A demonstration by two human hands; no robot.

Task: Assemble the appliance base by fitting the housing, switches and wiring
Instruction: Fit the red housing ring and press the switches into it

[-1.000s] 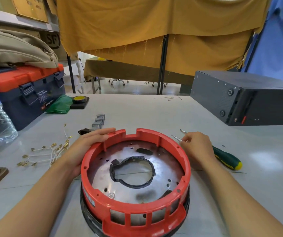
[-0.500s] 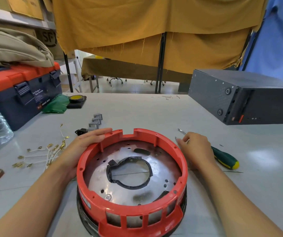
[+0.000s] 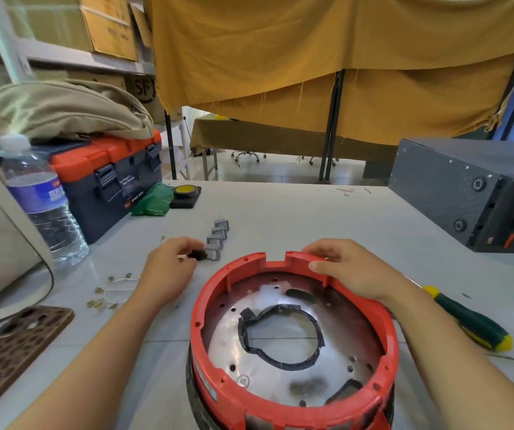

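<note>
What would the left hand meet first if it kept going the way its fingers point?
The left hand already pinches a small black part. Straight beyond it lies the nearest grey switch of the row, apparently touching that part, though depth is unclear.

Two hands are in view, a left hand [image 3: 168,268] and a right hand [image 3: 347,268]. One round red housing [image 3: 386,339] sits on the worktop [image 3: 296,218]. Four small grey switches [image 3: 218,240] lie in a row at about 11 o'clock from it, with one small black part [image 3: 196,254] beside them. One loose bundle of wires [image 3: 108,293] lies at 9 o'clock and one green screwdriver [image 3: 466,319] at 3 o'clock. There is also one water bottle [image 3: 40,200], one toolbox [image 3: 106,181] and one dark metal case [image 3: 472,193].
</note>
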